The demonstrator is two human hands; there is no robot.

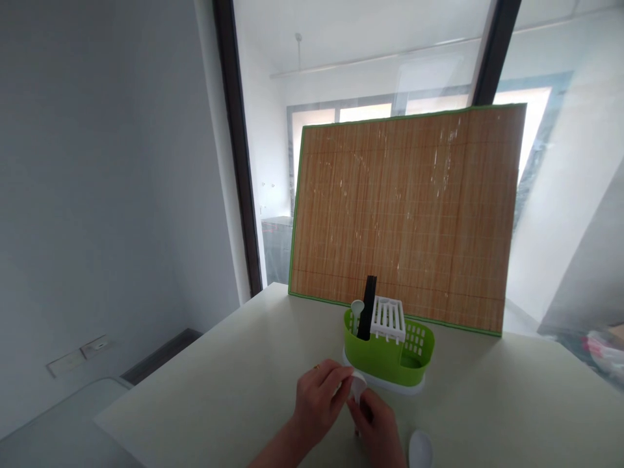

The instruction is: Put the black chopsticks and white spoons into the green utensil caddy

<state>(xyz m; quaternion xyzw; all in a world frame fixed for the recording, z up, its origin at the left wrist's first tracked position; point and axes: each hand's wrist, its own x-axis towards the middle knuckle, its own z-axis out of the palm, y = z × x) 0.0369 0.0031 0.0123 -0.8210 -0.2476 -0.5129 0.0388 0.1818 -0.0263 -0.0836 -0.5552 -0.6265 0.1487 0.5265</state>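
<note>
A white spoon (pixel 358 385) is held between my two hands, its bowl upward. My left hand (pixel 322 398) pinches the rim of the bowl with thumb and fingertips. Lower down, my right hand (pixel 376 426) is closed around the handle, most of which is hidden. Just beyond the hands stands a green utensil caddy (pixel 373 359) on a white base tray (pixel 390 383). Black chopsticks (pixel 369 305) and a small pale spoon (pixel 357 312) lean upright in its left part. A white slotted rack (pixel 389 318) sits across its middle.
Another white spoon (pixel 420 450) lies right of my right hand, cut off by the frame's bottom. All this is on a white table (pixel 234 383). A bamboo mat panel (pixel 404 214) with green edging stands behind the caddy, before a glass wall.
</note>
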